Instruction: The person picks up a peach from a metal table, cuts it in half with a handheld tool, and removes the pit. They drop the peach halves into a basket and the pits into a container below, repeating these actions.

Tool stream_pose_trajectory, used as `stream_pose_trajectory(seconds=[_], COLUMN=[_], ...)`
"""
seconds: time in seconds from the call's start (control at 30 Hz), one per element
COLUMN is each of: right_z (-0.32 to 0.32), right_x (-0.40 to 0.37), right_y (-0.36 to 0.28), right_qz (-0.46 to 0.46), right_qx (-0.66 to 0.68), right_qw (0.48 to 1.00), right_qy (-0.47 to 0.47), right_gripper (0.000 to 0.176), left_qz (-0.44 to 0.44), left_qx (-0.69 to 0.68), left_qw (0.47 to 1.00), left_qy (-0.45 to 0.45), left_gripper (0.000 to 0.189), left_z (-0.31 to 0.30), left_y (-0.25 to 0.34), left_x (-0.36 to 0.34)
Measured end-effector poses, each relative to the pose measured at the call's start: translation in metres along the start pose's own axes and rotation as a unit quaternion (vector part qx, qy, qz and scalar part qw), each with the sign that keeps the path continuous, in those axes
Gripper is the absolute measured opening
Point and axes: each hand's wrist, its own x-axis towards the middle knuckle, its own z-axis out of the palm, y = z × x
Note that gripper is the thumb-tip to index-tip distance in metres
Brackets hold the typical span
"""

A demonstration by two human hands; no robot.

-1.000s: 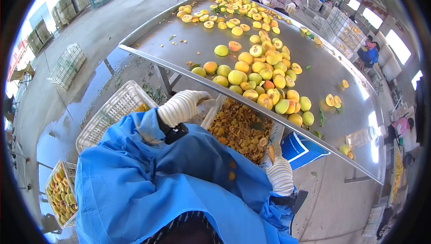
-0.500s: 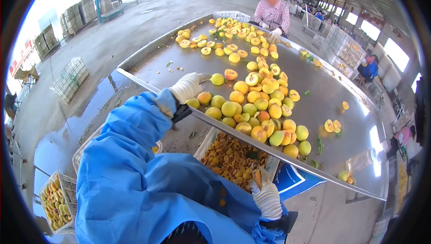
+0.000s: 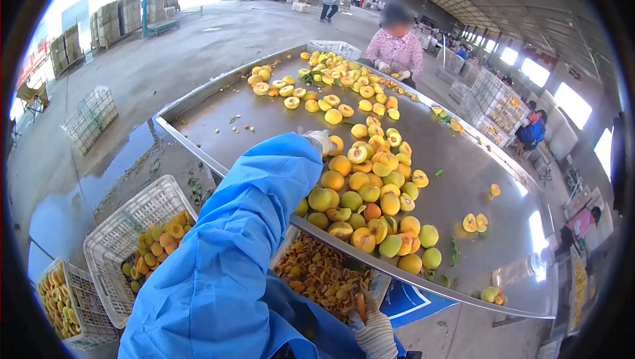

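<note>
My left hand (image 3: 319, 139), in a white knit glove, reaches over the metal table (image 3: 218, 111) at the left side of the heap of yellow peaches (image 3: 370, 190), several of them halved. A halved peach (image 3: 336, 145) lies right at its fingers, which the blue sleeve and hand mostly hide; I cannot tell whether they grip anything. Low down, my right hand (image 3: 374, 334), in a striped glove, is closed round a tool with an orange-brown handle (image 3: 361, 306). Beside it, below the table edge, a crate (image 3: 286, 243) holds many brownish fruit scraps (image 3: 321, 270).
A white plastic crate (image 3: 109, 243) with halved fruit stands at lower left, another fruit-filled crate (image 3: 86, 322) beside it. Across the table a person (image 3: 395, 51) in a pink patterned top works at the fruit. A clear plastic bottle (image 3: 519, 270) lies near the right corner.
My left arm has stretched farther over the table, towards the heap. The view has tilted up a little, and the crate at lower left now shows more. My right hand keeps the tool.
</note>
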Motion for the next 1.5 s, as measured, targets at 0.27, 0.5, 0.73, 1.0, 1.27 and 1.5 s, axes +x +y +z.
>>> stream_pose_trajectory(seconds=[0.27, 0.5, 0.73, 1.0, 1.27, 1.5], right_z=[0.007, 0.022, 0.035, 0.050, 0.059, 0.075], right_x=[-0.005, -0.007, -0.013, -0.019, -0.024, -0.018], right_y=[-0.004, -0.013, -0.051, -0.037, -0.038, -0.021], right_qz=[-0.051, -0.087, -0.190, -0.176, -0.157, -0.147], right_qx=[-0.046, 0.043, 0.076, -0.106, -0.169, -0.114], right_qw=[0.998, 0.995, 0.968, 0.960, 0.954, 0.975], right_qy=[0.003, 0.011, 0.144, 0.191, 0.192, 0.119], right_gripper=[0.058, 0.042, 0.026, 0.027, 0.027, 0.033], left_qz=[0.131, 0.110, 0.158, 0.179, 0.182, 0.159], left_qx=[-0.269, -0.832, -0.806, -0.734, -0.724, -0.645], left_qw=[0.938, 0.515, 0.526, 0.634, 0.656, 0.734], left_qy=[0.176, -0.173, -0.222, -0.166, -0.111, -0.139], left_gripper=[0.050, 0.038, 0.045, 0.058, 0.061, 0.065], left_z=[-0.006, 0.008, 0.072, 0.115, 0.119, 0.126], left_y=[-0.011, -0.026, -0.013, -0.003, 0.006, -0.006], left_x=[-0.064, -0.240, -0.373, -0.379, -0.386, -0.370])
